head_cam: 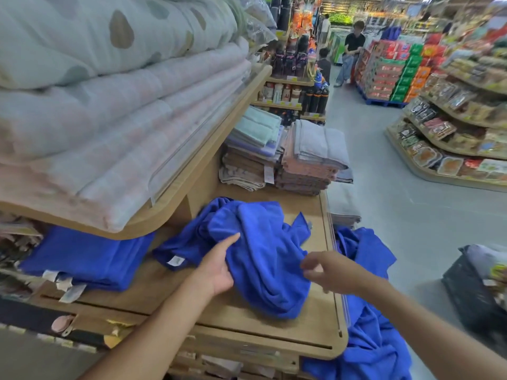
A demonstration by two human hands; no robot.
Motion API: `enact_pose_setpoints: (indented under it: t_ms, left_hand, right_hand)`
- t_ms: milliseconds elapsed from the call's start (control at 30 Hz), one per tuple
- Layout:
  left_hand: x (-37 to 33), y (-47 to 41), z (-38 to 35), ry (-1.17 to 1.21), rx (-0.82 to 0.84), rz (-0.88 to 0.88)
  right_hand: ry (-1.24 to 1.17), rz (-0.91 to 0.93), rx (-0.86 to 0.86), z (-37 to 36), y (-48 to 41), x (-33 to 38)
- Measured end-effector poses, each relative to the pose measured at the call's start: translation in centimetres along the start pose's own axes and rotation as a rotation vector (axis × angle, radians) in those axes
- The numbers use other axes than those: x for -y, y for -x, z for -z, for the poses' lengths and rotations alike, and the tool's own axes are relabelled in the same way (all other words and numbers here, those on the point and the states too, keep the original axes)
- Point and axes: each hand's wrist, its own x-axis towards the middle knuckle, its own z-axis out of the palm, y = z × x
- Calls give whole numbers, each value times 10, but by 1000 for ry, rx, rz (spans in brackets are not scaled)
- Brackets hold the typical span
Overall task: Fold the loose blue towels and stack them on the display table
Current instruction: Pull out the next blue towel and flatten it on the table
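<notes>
Towel (263, 259), blue and loose, lay crumpled in the middle of the bench (274, 329), with a white label (175, 260) showing at its left corner. Left hand (219, 267) held a fold on the towel's left side: thumb straight on top of the cloth, fingers hidden beneath it. Right hand (326, 270) was at the towel's right edge with fingers curled; motion blur, so could not tell whether it had hold of the cloth.

Second towel (367, 341), also blue and unfolded, hung over the bench's right edge and trailed down toward the floor. Stack (87, 256) of folded blue towels sat at the left of the bench, partly under the shelf (214, 149) above, apart from the loose towel.

Shelf carried thick folded quilts (109, 91) in pale pink and grey. At the far end of the bench stood two piles (288, 157) of folded towels in grey, pink, brown and mint, side by side. A dark basket (474, 292) stood on the floor at the right.
</notes>
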Motion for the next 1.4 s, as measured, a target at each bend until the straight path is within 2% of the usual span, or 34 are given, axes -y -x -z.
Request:
enact_pose_setpoints:
  t_ms: [100,233,300,367,467,533,567,633,733,800,867,900,933,1000,1067,1133,1200,1267,1333,1400]
  left_hand:
    - [-2,4,0,29,77,-4]
    - [-6,16,-10,-47,122,-8]
    - [-10,26,-14,-77,103,-87]
    - [-17,37,-11,-50,65,-195]
    - [-31,58,2,77,18,-351]
    - [-35,73,7,127,43,-410]
    - [-33,80,6,123,42,-427]
    - [-22,88,8,138,33,-330]
    - [10,98,8,-18,104,-118]
    - [35,100,5,-149,138,-23]
    - [56,96,3,-149,53,70]
    - [65,93,2,-241,-1,40]
    - [71,90,3,-460,-62,-60]
    - [79,84,8,-1071,-131,-336]
    - [84,79,9,-1610,-80,-503]
    - [88,75,4,-1898,-20,-554]
    - [96,71,4,-2121,15,-586]
    - [101,69,3,-2284,66,-576]
    - [102,71,2,-2317,127,-515]
    - [99,76,2,-2213,194,-595]
  right_hand:
    - [-375,-41,-179,-22,-15,14]
    - [-774,-104,-128,-36,-38,49]
    - [-744,-63,-158,-28,-47,58]
    - [-721,-25,-260,-7,-56,57]
    - [-834,-2,-446,56,-68,53]
    - [-879,5,-582,103,-77,49]
    - [-881,-3,-648,124,-82,46]
    - [-826,-43,-707,153,-95,41]
    - [-709,-131,-582,159,-104,31]
    - [-475,-158,-593,139,-100,25]
    - [-259,-83,-511,104,-89,27]
    - [-230,-51,-409,83,-82,31]
    - [-222,-27,-290,60,-74,36]
    - [-199,36,-120,16,-55,54]
    - [-197,92,-41,-20,-39,74]
    - [-47,105,-54,-44,-29,91]
    - [164,92,-110,-57,-26,99]
    - [220,94,-133,-65,-27,98]
    - [254,94,-71,-71,-31,96]
    - [249,60,27,-73,-33,90]
